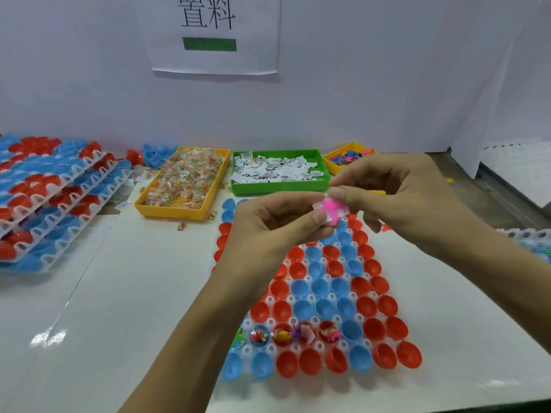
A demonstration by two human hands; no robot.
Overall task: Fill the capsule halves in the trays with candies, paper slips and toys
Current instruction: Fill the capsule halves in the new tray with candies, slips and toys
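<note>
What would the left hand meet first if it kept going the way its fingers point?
The left hand points right, toward the right hand; both already hold the pink toy, so it would probably meet those fingers first.

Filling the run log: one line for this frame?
hands: left and right pinch pink toy with slip | over tray | few halves filled, near row

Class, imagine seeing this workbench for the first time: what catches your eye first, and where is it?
Two hands, left hand and right hand, meet mid-frame, pinching a pink toy with a white paper slip. Below them lies a tray of red and blue capsule halves, a few in a near row already filled.
</note>
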